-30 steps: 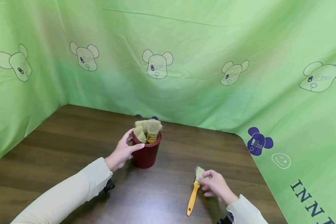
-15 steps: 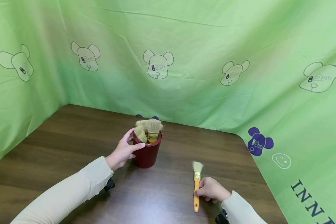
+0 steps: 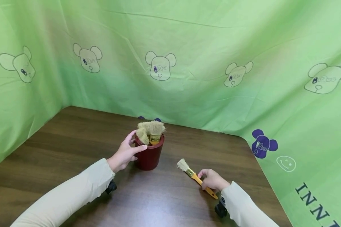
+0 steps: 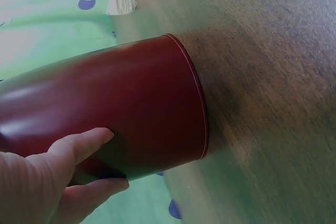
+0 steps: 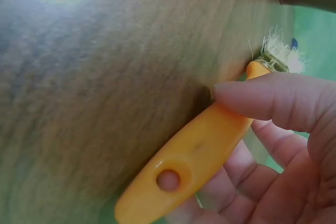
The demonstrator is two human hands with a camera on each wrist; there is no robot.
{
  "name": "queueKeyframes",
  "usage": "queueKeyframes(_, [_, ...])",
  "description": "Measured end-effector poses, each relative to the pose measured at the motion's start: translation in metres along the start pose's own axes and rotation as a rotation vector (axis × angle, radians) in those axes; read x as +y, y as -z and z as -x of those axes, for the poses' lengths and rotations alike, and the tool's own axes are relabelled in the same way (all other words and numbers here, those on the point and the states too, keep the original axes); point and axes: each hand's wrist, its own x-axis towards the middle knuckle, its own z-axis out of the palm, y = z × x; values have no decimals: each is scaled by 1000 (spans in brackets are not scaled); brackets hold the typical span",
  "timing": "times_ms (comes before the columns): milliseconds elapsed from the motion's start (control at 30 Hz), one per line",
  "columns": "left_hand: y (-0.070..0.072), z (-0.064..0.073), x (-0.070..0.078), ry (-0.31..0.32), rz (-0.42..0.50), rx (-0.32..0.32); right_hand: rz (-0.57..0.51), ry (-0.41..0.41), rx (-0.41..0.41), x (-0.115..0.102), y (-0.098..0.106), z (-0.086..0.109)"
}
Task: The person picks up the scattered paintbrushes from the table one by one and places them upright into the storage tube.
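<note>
A dark red round pot stands upright on the wooden table with several pale-bristled paintbrushes in it, bristles up. My left hand grips its left side near the rim, the thumb lying along the front. The left wrist view shows fingers against the smooth red wall. To the right, my right hand pinches a paintbrush by its orange handle. Its bristles point up and left toward the pot. In the right wrist view the thumb crosses the handle, which has a hole at its end.
The brown wooden table reaches back to a green cloth backdrop printed with bear heads. The cloth also rises along the left and right edges of the table.
My right hand has taken hold of the loose paintbrush and turned it, so its bristles now point left toward the pot. My left hand has stayed on the pot.
</note>
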Motion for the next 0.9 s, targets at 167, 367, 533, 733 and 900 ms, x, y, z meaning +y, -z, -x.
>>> queueKeyframes(167, [-1,0,-1,-6,8,-9,-28,44,23,-2,1,1])
queueKeyframes(367, [-2,1,-1,-3,16,-1,-140,44,55,-5,9,4])
queueKeyframes(533, [-2,1,0,-5,13,-3,-161,37,89,-14,21,1])
queueKeyframes(733, [-1,1,-1,-3,-2,-8,-136,76,148,-40,36,5])
queueKeyframes(900, [-1,2,-1,-9,-8,-8,-161,111,157,-69,52,8])
